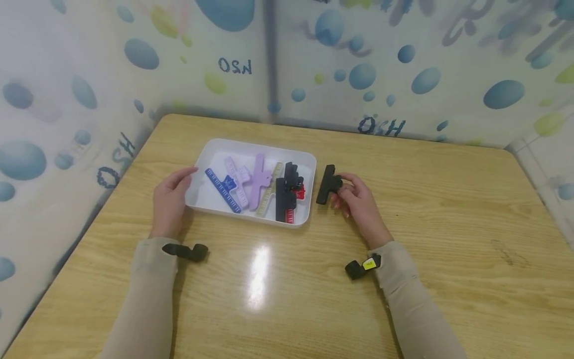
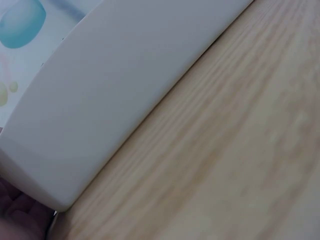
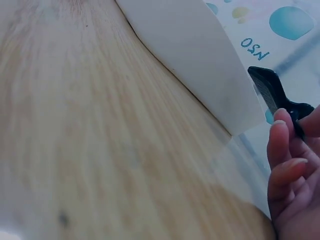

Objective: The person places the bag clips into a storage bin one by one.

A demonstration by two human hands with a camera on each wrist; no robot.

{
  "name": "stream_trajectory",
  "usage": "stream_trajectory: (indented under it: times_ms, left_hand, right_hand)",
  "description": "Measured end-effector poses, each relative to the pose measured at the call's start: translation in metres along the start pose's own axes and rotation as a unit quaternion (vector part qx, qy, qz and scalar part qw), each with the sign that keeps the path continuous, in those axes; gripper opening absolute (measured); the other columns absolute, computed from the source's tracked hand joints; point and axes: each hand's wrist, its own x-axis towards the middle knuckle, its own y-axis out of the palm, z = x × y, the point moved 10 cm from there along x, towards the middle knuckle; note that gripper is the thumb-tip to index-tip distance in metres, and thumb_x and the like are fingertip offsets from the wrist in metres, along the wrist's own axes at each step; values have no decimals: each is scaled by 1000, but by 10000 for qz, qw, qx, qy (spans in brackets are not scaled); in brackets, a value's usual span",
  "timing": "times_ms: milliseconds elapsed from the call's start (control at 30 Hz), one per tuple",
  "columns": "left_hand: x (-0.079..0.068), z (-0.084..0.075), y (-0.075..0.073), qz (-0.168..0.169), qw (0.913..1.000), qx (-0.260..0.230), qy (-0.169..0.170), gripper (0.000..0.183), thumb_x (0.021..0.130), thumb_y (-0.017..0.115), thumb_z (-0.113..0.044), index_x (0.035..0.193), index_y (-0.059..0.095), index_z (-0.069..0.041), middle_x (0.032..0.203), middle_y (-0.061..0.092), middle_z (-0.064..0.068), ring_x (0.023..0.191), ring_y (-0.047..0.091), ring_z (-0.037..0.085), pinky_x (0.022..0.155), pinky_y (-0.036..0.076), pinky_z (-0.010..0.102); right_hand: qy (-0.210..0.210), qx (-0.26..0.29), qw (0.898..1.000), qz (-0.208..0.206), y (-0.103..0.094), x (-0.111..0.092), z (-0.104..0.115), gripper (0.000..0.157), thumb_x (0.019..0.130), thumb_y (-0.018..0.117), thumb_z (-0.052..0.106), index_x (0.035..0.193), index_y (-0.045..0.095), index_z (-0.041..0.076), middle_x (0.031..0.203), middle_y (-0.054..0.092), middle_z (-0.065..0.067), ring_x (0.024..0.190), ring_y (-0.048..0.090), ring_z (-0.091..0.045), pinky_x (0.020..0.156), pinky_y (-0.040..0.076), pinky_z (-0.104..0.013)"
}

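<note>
My left hand [image 1: 169, 202] holds the left end of a white tray [image 1: 197, 189]; in the left wrist view its curled fingers [image 2: 22, 215] are against the tray's lower corner. Between thumb and fingers, my right hand [image 1: 360, 204] pinches the handle of a black long-jawed plastic clip [image 1: 327, 187], just outside the tray's right side. Inside the tray lie a blue clip [image 1: 222, 189], a pale lilac clip [image 1: 237, 182], a purple clip [image 1: 258, 184], a beige clip [image 1: 264, 204], black clips [image 1: 280, 199] and partly covered red pieces [image 1: 289, 216].
A light wooden table [image 1: 305, 294] bears the tray, with a bright reflection on its front middle. A wall [image 1: 287, 60] printed with blue and green bubbles stands along the back and left edges. Each sleeve cuff carries a black wrist camera [image 1: 356, 269].
</note>
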Motion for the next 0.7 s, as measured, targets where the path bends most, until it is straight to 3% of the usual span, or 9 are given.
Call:
stream_trajectory:
  times_ms: [267, 433, 700]
  left_hand:
    - [1, 2, -2, -96, 9999, 22, 46, 31, 92, 44, -37, 117, 59, -26, 129, 47, -10, 121, 37, 8, 102, 27, 33]
    - [2, 5, -3, -134, 9999, -2, 29, 30, 92, 44, -36, 117, 59, -26, 129, 48, -10, 121, 37, 8, 102, 26, 33]
    - [3, 3, 0, -88, 9999, -52, 48, 30, 92, 44, -36, 117, 59, -27, 129, 48, -9, 121, 38, 9, 103, 26, 33]
  right_hand:
    - [-183, 224, 9996, 56, -1, 3, -4, 42, 90, 43, 2, 130, 42, 15, 79, 58, -14, 58, 51, -17, 41, 37, -22]
    - [-247, 301, 9991, 194, 4, 6, -11, 38, 91, 47, 6, 127, 43, 15, 79, 57, -12, 58, 50, -17, 42, 38, -21]
    - [-331, 571, 9975, 250, 16, 3, -7, 38, 90, 52, 12, 126, 40, 17, 87, 55, -22, 59, 50, -17, 43, 38, -20]
